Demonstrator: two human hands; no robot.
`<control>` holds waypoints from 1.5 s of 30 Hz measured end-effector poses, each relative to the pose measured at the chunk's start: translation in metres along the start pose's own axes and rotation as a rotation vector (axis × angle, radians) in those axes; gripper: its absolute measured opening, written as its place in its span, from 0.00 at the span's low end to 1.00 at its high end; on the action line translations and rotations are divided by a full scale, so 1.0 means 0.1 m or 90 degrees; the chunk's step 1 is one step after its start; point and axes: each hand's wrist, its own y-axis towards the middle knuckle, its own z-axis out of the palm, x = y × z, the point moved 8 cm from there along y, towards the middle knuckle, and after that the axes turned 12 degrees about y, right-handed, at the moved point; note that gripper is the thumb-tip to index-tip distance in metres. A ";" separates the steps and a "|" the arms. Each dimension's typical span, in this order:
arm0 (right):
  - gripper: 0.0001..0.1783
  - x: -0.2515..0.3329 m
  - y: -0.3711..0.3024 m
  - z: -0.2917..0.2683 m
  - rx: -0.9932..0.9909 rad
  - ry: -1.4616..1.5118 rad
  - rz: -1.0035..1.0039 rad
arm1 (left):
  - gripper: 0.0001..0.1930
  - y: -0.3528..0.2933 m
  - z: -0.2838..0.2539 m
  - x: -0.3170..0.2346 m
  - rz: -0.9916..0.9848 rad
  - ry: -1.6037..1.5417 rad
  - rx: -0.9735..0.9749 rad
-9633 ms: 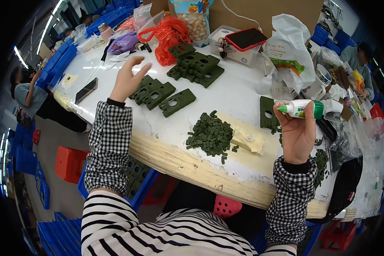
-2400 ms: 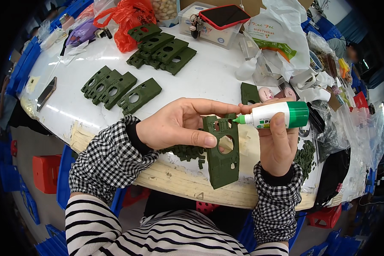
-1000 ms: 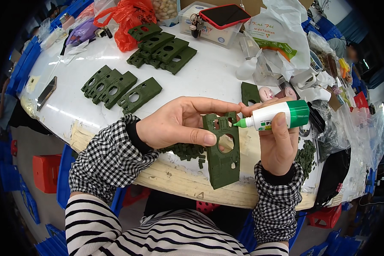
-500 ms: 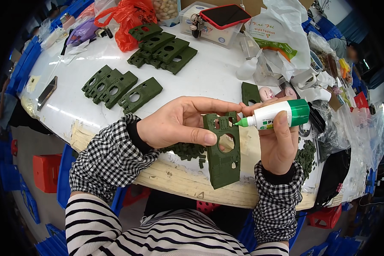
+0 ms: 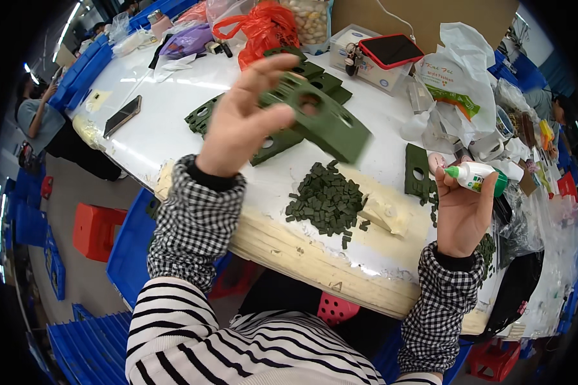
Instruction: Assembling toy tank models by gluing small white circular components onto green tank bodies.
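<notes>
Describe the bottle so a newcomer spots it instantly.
Start at the white table, then go right to the person's right hand. It holds the bottle: white body, green base and, unlike the white bag beyond, a pointed green nozzle.

The flat part [image 5: 343,135] with the round hole is a solid dark green, much like the heaped small pieces [image 5: 326,200] (theirs looks a shade deeper). The bottle [image 5: 474,175] is white, with a bright green nozzle [image 5: 453,171] and a green base [image 5: 501,185]. Black-and-white gingham checks cover the sleeve covers [image 5: 196,224], which end in plain black cuffs [image 5: 219,179]; the shirt [image 5: 173,321] is white with black stripes. The tabletop [image 5: 167,122] is white, its edge [image 5: 289,256] creamy yellow. Beyond are a red plastic bag [image 5: 270,32], a purple bag [image 5: 185,42] and a black-screened phone [image 5: 392,50] rimmed in red. Below, the stool [image 5: 91,231] is red, the bin [image 5: 130,240] blue, the shoe [image 5: 337,310] pink with dark spots.
</notes>
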 end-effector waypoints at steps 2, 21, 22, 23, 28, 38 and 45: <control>0.19 0.03 0.02 0.00 0.008 -0.014 -0.003 | 0.27 -0.08 -0.70 0.02 -0.021 0.013 -0.209; 0.16 0.01 -0.02 0.04 0.003 -0.010 0.017 | 0.33 -0.27 -2.47 0.85 -0.275 0.808 -0.193; 0.16 0.00 -0.02 0.02 -0.006 -0.018 0.016 | 0.32 -0.09 -2.21 0.69 -0.222 0.806 -0.178; 0.16 0.03 -0.02 -0.02 -0.018 -0.035 0.010 | 0.32 0.13 -1.80 0.55 -0.162 0.789 -0.137; 0.15 -0.01 -0.01 -0.01 -0.038 -0.058 0.024 | 0.31 0.83 -0.70 0.52 0.034 0.950 0.049; 0.14 0.02 0.04 -0.04 -0.053 -0.048 -0.005 | 0.25 0.99 -0.36 0.41 0.087 0.924 -0.021; 0.18 0.16 -0.01 0.12 0.047 -0.124 -0.062 | 0.28 -0.05 1.04 -0.27 0.279 0.437 0.155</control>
